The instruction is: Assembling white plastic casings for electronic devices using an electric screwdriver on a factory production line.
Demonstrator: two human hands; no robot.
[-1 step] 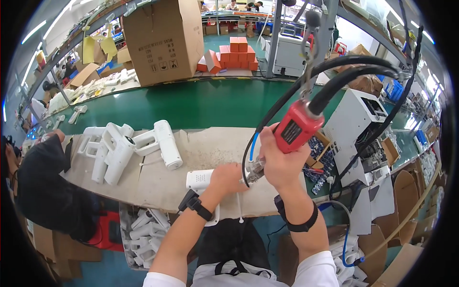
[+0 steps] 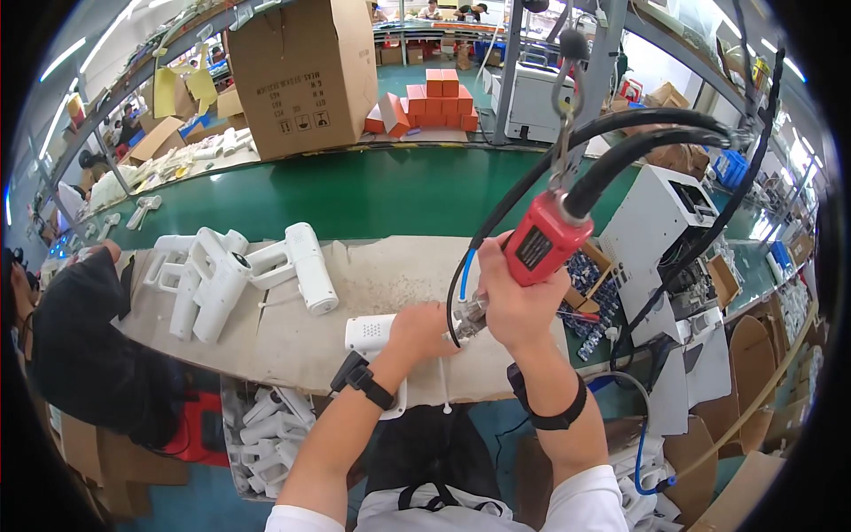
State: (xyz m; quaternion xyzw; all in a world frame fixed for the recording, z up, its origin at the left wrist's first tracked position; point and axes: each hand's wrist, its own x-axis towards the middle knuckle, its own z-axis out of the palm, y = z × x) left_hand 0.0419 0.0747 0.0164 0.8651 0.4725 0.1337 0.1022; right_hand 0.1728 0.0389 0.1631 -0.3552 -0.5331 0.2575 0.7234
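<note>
My right hand (image 2: 523,310) is wrapped round a red hanging power tool (image 2: 548,239) with thick black cables, a thin blue hose and a metal front end (image 2: 472,316). The tool tilts down to the left, its metal end at the right end of a white plastic housing (image 2: 368,333) with a patch of small holes. Over that housing my left hand (image 2: 418,330) is closed, holding it down on the cardboard-covered bench (image 2: 355,266). My fingers hide the spot where tool and housing meet. Several white gun-shaped housings (image 2: 217,275) lie at the left on the cardboard.
A chain (image 2: 560,160) holds the tool from above. Beyond lies a green bench surface (image 2: 390,191) with a large carton (image 2: 297,80) and stacked orange boxes (image 2: 441,102). An opened white machine (image 2: 656,239) stands right. A crate of white parts (image 2: 270,443) sits below left, beside a co-worker's dark-clothed body (image 2: 80,337).
My right hand and the red tool have shifted slightly left and downward. The left hand and the white housing under it stay in place.
</note>
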